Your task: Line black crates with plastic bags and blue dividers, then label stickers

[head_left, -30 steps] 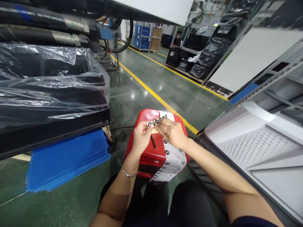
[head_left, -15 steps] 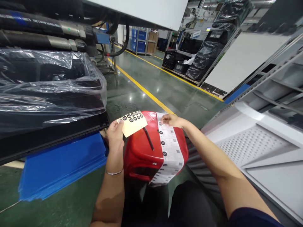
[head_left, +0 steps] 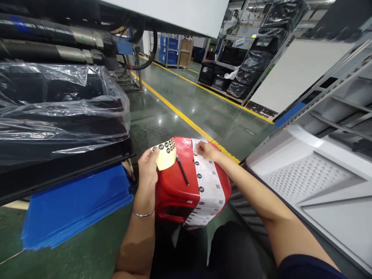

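My left hand [head_left: 147, 164] pinches a yellow sheet of round black stickers [head_left: 166, 158] by its left edge, and the sheet is bent. Over the far end of a white printed label strip [head_left: 205, 170], my right hand [head_left: 207, 150] has its fingers curled and pressed together. Whether anything is between them is hidden. Round black stickers run down the strip, one close to my right fingertips. The strip lies across a red plastic stool [head_left: 174, 186] and hangs over its near side. A black pen [head_left: 182, 170] rests on the stool between my hands.
Plastic-wrapped black panels [head_left: 64, 104] stand at the left, above blue sheets [head_left: 78, 205]. A white moulded panel [head_left: 314, 178] is close on the right. Yellow lines [head_left: 180, 114] cross the green floor, with shelves of wrapped black parts [head_left: 244, 73] beyond.
My left hand has moved slightly right and nearer to me, and the sticker sheet has curled more. My right hand has shifted only a little, its fingers now more tucked in.
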A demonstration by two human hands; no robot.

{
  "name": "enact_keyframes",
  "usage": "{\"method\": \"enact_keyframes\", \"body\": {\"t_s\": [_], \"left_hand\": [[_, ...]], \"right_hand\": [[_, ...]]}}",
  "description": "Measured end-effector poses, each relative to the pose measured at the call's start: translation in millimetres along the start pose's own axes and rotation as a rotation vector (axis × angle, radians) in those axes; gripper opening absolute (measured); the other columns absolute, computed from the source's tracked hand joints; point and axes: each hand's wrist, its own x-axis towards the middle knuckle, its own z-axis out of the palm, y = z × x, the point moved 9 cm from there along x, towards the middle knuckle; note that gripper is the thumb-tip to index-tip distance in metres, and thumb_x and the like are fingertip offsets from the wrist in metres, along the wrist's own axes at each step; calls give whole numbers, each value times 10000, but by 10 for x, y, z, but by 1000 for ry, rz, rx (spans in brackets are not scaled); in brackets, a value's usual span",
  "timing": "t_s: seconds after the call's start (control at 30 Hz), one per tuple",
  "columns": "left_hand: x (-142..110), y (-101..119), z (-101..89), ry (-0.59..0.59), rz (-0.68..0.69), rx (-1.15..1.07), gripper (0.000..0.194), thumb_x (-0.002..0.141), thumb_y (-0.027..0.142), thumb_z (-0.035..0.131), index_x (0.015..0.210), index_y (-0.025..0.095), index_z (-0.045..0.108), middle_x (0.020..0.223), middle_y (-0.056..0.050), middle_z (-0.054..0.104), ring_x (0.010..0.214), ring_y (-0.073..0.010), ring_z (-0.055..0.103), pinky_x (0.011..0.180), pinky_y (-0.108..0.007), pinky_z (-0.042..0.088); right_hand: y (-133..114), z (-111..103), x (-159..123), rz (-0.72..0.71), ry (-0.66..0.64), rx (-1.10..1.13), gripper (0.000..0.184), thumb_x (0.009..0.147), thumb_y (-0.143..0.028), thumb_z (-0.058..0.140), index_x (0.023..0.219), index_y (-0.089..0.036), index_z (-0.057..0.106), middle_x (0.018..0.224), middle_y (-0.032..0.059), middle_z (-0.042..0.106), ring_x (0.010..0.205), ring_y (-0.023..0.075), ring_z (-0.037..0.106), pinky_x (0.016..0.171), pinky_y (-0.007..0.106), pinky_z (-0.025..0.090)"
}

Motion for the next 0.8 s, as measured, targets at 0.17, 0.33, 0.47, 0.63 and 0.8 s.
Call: {"method": "enact_keyframes", "body": {"t_s": [0.17, 0.33, 0.47, 0.63, 0.8], "left_hand": [[-142, -66, 158, -78, -99, -1, 404, 473, 397, 826, 701, 145, 606, 632, -19, 691, 550, -167, 643, 597, -303, 530], [-281, -148, 322, -175, -94, 90, 308, 515, 339, 813, 635, 142, 610, 551, 11, 642, 479, -117, 587, 515, -224, 465], [-375, -164, 421, -227, -113, -6, 240, 582, 307, 793, 688, 140, 656, 626, -2, 670, 590, -118, 626, 621, -228, 485], [-562, -257, 630, -397, -419, -180, 276, 592, 237, 770, 835, 125, 705, 892, -89, 722, 834, -205, 669, 801, -329, 511], [-663, -247, 726, -493, -318, -88, 240, 597, 188, 738, 827, 134, 699, 866, -66, 709, 817, -188, 653, 798, -308, 490]], "right_hand": [[-343, -468, -320, -170, 394, 43, 104, 861, -206, 483, 815, -166, 567, 775, 33, 597, 680, 118, 517, 656, 244, 426], [-1332, -478, -1098, -767, 471, 13, 211, 923, -318, 487, 951, -187, 650, 885, 60, 626, 798, 143, 574, 698, 265, 482], [-1568, -254, -1298, -845, 493, -247, 263, 938, -310, 463, 1065, -192, 661, 910, 74, 627, 821, 161, 571, 684, 283, 489], [-1546, -285, -1302, -851, 604, -371, 274, 933, -285, 473, 1066, -156, 675, 875, 77, 640, 786, 171, 545, 669, 296, 483], [-1594, -422, -1353, -872, 619, -337, 245, 928, -264, 488, 1020, -149, 684, 861, 78, 646, 791, 167, 540, 656, 295, 474]]}}
